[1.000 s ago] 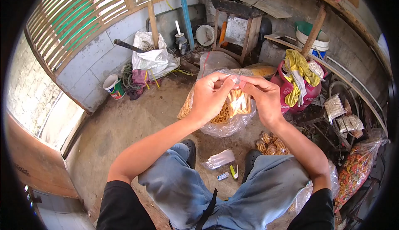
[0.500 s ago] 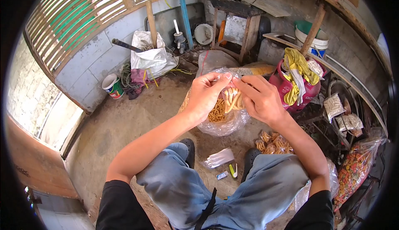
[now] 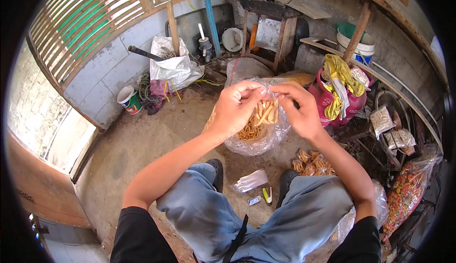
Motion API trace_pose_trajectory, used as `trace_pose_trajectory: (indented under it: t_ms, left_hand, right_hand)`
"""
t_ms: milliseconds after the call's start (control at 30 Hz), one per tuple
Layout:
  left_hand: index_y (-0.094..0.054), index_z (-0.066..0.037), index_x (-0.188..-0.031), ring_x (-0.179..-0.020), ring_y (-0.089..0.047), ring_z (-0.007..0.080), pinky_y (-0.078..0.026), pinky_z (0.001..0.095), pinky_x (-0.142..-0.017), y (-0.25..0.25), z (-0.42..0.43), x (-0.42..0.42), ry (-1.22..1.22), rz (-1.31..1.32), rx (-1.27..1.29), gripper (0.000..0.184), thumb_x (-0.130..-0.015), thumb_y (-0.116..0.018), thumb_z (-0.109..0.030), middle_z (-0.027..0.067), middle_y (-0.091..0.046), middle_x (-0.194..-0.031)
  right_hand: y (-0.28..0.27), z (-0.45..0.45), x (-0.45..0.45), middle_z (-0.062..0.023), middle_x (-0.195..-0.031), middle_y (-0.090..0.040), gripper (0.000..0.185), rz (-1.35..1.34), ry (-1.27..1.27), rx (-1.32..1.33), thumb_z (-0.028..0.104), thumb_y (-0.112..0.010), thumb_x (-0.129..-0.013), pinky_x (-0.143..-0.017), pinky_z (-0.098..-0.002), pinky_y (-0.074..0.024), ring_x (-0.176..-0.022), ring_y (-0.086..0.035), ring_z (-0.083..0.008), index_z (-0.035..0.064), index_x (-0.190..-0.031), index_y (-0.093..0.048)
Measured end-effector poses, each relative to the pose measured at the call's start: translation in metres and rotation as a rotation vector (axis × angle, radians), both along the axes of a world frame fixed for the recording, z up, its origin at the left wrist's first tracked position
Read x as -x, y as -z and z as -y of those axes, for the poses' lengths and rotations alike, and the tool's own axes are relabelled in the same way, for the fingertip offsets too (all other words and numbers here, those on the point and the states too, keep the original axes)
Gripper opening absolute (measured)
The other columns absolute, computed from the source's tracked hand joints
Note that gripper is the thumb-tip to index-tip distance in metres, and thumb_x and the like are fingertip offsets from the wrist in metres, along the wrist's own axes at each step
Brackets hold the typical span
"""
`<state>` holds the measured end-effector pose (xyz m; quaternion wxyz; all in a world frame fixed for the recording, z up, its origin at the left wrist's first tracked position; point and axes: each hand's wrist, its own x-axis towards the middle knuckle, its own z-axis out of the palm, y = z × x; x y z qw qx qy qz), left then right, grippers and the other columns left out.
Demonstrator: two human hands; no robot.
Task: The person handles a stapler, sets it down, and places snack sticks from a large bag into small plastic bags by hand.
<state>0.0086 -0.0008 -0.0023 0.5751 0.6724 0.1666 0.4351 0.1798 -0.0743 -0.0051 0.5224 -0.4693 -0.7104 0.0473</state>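
Between my two hands hangs a small clear plastic bag (image 3: pixel 266 112) with pale stick-shaped snacks inside. My left hand (image 3: pixel 236 107) pinches the top of this bag between thumb and fingers. On the other side, my right hand (image 3: pixel 298 107) has its thumb and forefinger closed at the bag's upper edge. Below them, a large clear plastic bag (image 3: pixel 254 146) stands on the floor, holding thin brown crunchy snacks (image 3: pixel 250 129). My hands partly cover it.
On the floor between my feet lie a stack of clear plastic pouches (image 3: pixel 250 181), a small blue-and-white box (image 3: pixel 254 200) and a green lighter-like item (image 3: pixel 265 195). Filled snack packs (image 3: pixel 313 163) lie right. A pink gas cylinder (image 3: pixel 327 104) stands beyond them.
My right hand has shifted slightly right and its fingers have moved along the bag's top. The pale sticks show more between my hands. My left hand has barely moved.
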Motion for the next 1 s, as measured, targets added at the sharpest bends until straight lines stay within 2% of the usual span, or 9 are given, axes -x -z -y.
trace_pose_trajectory:
  t_ms: [33,167,433,500,600,733,833,900,1000]
  left_hand:
    - [-0.062,0.003,-0.102,-0.085,-0.063,0.0102,-0.051,0.0239,-0.078,0.002,0.001,0.0,-0.001,0.001,0.0,0.016,-0.092,-0.059,-0.009,0.0092,-0.068,-0.093]
    - [-0.059,0.003,-0.1,-0.082,-0.061,0.008,-0.049,0.0228,-0.074,0.014,-0.002,-0.003,-0.002,0.025,-0.171,0.012,-0.094,-0.056,-0.007,0.0069,-0.067,-0.088]
    - [-0.06,0.001,-0.097,-0.072,-0.062,0.0081,-0.049,0.0238,-0.064,0.013,0.001,-0.001,-0.085,-0.014,-0.302,0.011,-0.092,-0.058,-0.007,0.0093,-0.068,-0.079]
    - [-0.062,-0.001,-0.097,-0.066,-0.064,0.0104,-0.049,0.0246,-0.059,0.015,-0.001,0.001,-0.18,-0.079,-0.483,0.011,-0.089,-0.061,-0.009,0.011,-0.067,-0.076]
    - [-0.061,0.002,-0.102,-0.074,-0.059,0.0037,-0.047,0.0209,-0.064,0.016,-0.002,0.001,-0.193,-0.153,-0.549,0.012,-0.091,-0.057,-0.003,0.0073,-0.068,-0.077]
    - [-0.061,0.002,-0.101,-0.075,-0.059,0.0034,-0.047,0.0204,-0.063,0.017,-0.002,0.002,-0.201,-0.207,-0.553,0.012,-0.092,-0.057,-0.004,0.0074,-0.068,-0.077]
    - [-0.06,0.002,-0.103,-0.074,-0.059,0.0033,-0.047,0.0201,-0.063,0.011,0.001,-0.002,-0.187,-0.144,-0.467,0.013,-0.093,-0.057,-0.006,0.0059,-0.067,-0.076]
    - [-0.058,0.001,-0.104,-0.077,-0.061,0.0044,-0.048,0.0199,-0.065,0.006,0.004,-0.002,-0.106,-0.152,-0.15,0.014,-0.093,-0.057,-0.008,0.0061,-0.068,-0.079]
    - [-0.058,0.0,-0.105,-0.081,-0.062,0.0055,-0.049,0.0194,-0.068,0.007,-0.003,0.0,-0.013,-0.047,0.051,0.015,-0.091,-0.06,-0.007,0.0073,-0.068,-0.086]
  right_hand:
    - [0.001,-0.002,-0.001,-0.0076,-0.096,-0.065,0.019,-0.353,-0.087,0.189,0.01,-0.061,-0.087,-0.076,-0.0262,-0.048,-0.09,-0.06,-0.014,-0.0027,-0.101,-0.064]
    - [-0.004,-0.002,-0.003,-0.0027,-0.089,-0.066,0.018,-0.483,-0.229,0.424,0.015,-0.065,-0.089,-0.071,-0.022,-0.0465,-0.08,-0.057,-0.0052,-0.0015,-0.096,-0.065]
    - [-0.004,-0.004,-0.006,-0.0029,-0.086,-0.066,0.015,-0.391,-0.193,0.498,0.013,-0.068,-0.086,-0.071,-0.0224,-0.0467,-0.079,-0.057,-0.0058,-0.0009,-0.091,-0.064]
    - [-0.003,-0.004,-0.006,-0.0035,-0.086,-0.066,0.015,-0.332,-0.165,0.485,0.013,-0.068,-0.085,-0.071,-0.023,-0.047,-0.08,-0.058,-0.0063,-0.001,-0.091,-0.064]
    - [0.001,-0.005,-0.003,-0.0048,-0.087,-0.065,0.015,-0.403,-0.222,0.459,0.012,-0.068,-0.085,-0.072,-0.0239,-0.0474,-0.081,-0.058,-0.0071,-0.0015,-0.092,-0.065]
    - [0.003,-0.003,0.001,-0.0037,-0.09,-0.065,0.014,-0.358,-0.154,0.402,0.01,-0.067,-0.086,-0.074,-0.0227,-0.0469,-0.082,-0.058,-0.0077,-0.0014,-0.094,-0.066]
    - [0.003,-0.005,0.005,-0.0035,-0.089,-0.065,0.013,-0.397,-0.116,0.388,0.01,-0.067,-0.086,-0.074,-0.0226,-0.0468,-0.082,-0.058,-0.0075,-0.0015,-0.094,-0.067]
    - [0.004,-0.005,0.005,-0.0048,-0.086,-0.066,0.015,-0.442,-0.106,0.38,0.011,-0.067,-0.086,-0.072,-0.0235,-0.0472,-0.081,-0.059,-0.0071,-0.0016,-0.093,-0.067]
    - [0.006,-0.008,0.004,-0.0044,-0.085,-0.066,0.014,-0.464,-0.088,0.35,0.011,-0.065,-0.087,-0.072,-0.0232,-0.0469,-0.08,-0.058,-0.0072,-0.0022,-0.093,-0.066]
